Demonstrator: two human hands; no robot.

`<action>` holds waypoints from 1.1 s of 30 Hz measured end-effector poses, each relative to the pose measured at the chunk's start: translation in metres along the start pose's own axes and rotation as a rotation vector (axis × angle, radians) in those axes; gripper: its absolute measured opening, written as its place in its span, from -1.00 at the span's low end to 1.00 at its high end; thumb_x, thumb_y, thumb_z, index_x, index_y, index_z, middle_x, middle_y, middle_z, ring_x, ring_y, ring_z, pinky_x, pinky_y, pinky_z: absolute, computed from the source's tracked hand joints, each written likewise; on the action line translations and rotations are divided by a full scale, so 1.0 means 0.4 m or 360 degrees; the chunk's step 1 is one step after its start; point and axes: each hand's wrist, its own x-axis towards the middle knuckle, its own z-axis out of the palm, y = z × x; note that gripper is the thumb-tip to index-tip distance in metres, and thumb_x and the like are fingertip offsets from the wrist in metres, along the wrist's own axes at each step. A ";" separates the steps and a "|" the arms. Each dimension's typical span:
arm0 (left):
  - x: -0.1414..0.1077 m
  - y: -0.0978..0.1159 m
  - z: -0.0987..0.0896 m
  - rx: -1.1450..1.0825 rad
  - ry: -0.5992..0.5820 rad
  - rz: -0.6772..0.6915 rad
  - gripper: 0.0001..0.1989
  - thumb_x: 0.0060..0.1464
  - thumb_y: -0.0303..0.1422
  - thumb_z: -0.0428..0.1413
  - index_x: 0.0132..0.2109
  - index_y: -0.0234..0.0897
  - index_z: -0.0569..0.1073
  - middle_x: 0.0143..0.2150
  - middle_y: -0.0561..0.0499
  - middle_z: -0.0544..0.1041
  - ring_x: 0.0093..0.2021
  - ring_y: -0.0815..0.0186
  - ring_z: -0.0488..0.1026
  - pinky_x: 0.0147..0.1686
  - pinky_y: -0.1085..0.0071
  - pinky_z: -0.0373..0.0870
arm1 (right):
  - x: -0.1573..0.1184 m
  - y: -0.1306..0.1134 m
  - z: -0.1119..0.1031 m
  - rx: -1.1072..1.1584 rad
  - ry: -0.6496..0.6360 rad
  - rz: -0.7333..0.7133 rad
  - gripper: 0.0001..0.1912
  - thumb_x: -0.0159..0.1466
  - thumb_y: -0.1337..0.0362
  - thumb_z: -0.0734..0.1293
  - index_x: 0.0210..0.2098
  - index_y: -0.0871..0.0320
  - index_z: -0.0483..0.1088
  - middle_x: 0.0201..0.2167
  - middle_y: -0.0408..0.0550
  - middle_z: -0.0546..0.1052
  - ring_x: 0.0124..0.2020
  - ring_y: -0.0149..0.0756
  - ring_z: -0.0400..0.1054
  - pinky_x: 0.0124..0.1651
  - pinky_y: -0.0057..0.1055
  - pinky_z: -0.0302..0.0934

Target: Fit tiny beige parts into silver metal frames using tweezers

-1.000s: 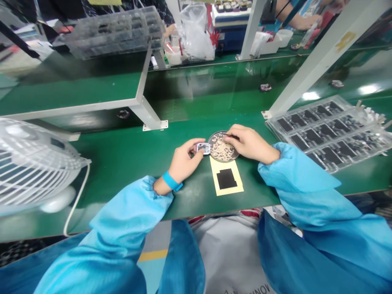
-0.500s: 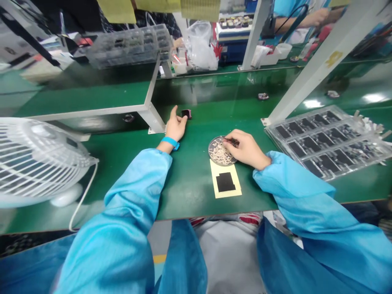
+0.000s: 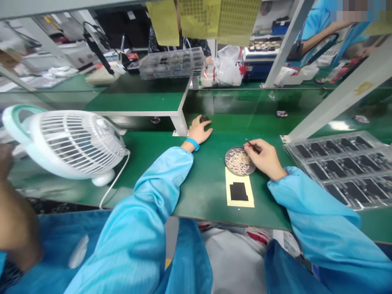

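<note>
My left hand (image 3: 199,129), with a blue wristband, reaches over a small dark object (image 3: 203,119) on the green bench; its fingers are spread around or on that object. Between the fingers of my right hand (image 3: 266,156) is a thin dark tool (image 3: 252,145), tweezers-like, its tip pointing up and left. Just left of that hand sits a round dish (image 3: 240,161) full of small pale and dark bits. Below the dish, a yellow card (image 3: 250,199) lies flat with a black piece (image 3: 239,191) on it.
A white fan (image 3: 82,141) stands at the left, its cord on the bench. Clear trays (image 3: 346,167) with black pieces lie at the right. A raised shelf (image 3: 137,102) and slanted posts stand behind. Another person's arm (image 3: 18,212) shows at the left edge.
My left hand has come over the small dark object, which was beside its fingertips. My right hand has lifted off the dish's contents, tool tip now raised. The view has shifted left.
</note>
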 end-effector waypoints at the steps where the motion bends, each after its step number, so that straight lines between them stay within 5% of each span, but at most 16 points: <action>1: 0.017 0.003 0.002 0.0001 -0.0021 -0.0054 -0.50 0.17 -0.31 0.22 0.26 -0.07 0.48 0.47 -0.15 0.18 0.46 -0.13 0.07 0.35 -0.19 0.13 | 0.000 0.000 0.004 0.0002 0.0003 0.0003 -0.77 0.30 0.15 0.38 -0.18 0.17 0.56 -0.20 0.00 0.61 -0.23 -0.21 0.50 -0.14 -0.26 0.37; 8: 0.084 0.006 -0.004 -0.0132 0.0063 -0.0268 -0.57 0.37 -0.28 0.00 0.30 -0.21 0.42 0.19 -0.23 0.53 0.27 -0.01 0.38 0.28 0.01 0.25 | -0.001 -0.001 0.002 0.0005 0.0008 0.0035 -0.72 0.28 0.09 0.39 -0.19 0.16 0.57 -0.18 0.04 0.64 -0.16 -0.14 0.53 -0.02 -0.18 0.39; 12: 0.051 0.002 -0.024 -0.0170 0.0189 -0.0335 -0.47 0.38 -0.29 -0.01 0.41 -0.37 0.25 0.25 -0.30 0.49 0.27 0.03 0.40 0.28 0.13 0.27 | 0.001 0.009 -0.012 -0.0058 0.0047 0.0169 -0.68 0.25 0.04 0.39 -0.16 0.13 0.58 -0.13 0.06 0.66 -0.11 -0.10 0.54 0.06 -0.20 0.37; 15: 0.015 0.015 -0.026 -0.0179 0.0259 -0.0257 -0.49 0.27 -0.40 0.12 0.33 -0.34 0.38 0.41 -0.27 0.32 0.41 0.04 0.22 0.38 0.18 0.14 | 0.005 0.022 -0.015 -0.0067 0.0016 0.0231 -0.65 0.24 0.02 0.38 -0.16 0.14 0.58 -0.11 0.13 0.66 -0.10 -0.05 0.55 0.05 -0.20 0.36; 18: -0.013 0.038 -0.022 -0.0225 0.0267 -0.0183 -0.60 0.29 -0.40 0.09 0.24 -0.29 0.48 0.28 -0.21 0.46 0.32 0.11 0.31 0.34 0.23 0.18 | 0.014 0.041 -0.018 -0.0099 -0.0018 0.0278 -0.65 0.23 0.00 0.37 -0.17 0.12 0.57 -0.14 0.14 0.67 -0.13 0.01 0.55 0.01 -0.14 0.35; 23: -0.040 0.070 -0.023 -0.0327 0.0020 -0.0101 -0.68 0.35 -0.21 0.06 0.04 -0.27 0.60 -0.23 -0.04 0.64 -0.16 0.27 0.55 -0.07 0.39 0.39 | 0.030 0.077 -0.026 -0.0203 -0.0054 0.0375 -0.61 0.19 -0.08 0.37 -0.20 0.07 0.56 -0.20 0.12 0.67 -0.15 0.09 0.55 -0.05 -0.07 0.34; 28: -0.059 0.081 -0.022 -0.0349 -0.0285 -0.0081 -0.44 0.36 0.02 -0.03 -0.38 -0.25 0.64 -0.50 0.03 0.56 -0.41 0.33 0.50 -0.25 0.41 0.35 | 0.039 0.096 -0.031 -0.0330 -0.0149 0.0348 -0.65 0.19 -0.11 0.35 -0.26 -0.01 0.56 -0.23 0.11 0.67 -0.18 0.15 0.55 -0.14 -0.01 0.34; 33: -0.058 0.078 -0.018 -0.0341 -0.0310 -0.0083 -0.71 0.33 -0.16 0.09 -0.05 -0.17 0.65 -0.38 0.06 0.63 -0.27 0.31 0.54 -0.21 0.42 0.34 | 0.034 0.086 -0.033 -0.0489 -0.0325 0.0315 -0.59 0.25 -0.17 0.31 -0.17 -0.05 0.56 -0.16 0.04 0.68 -0.17 0.12 0.54 -0.15 -0.04 0.33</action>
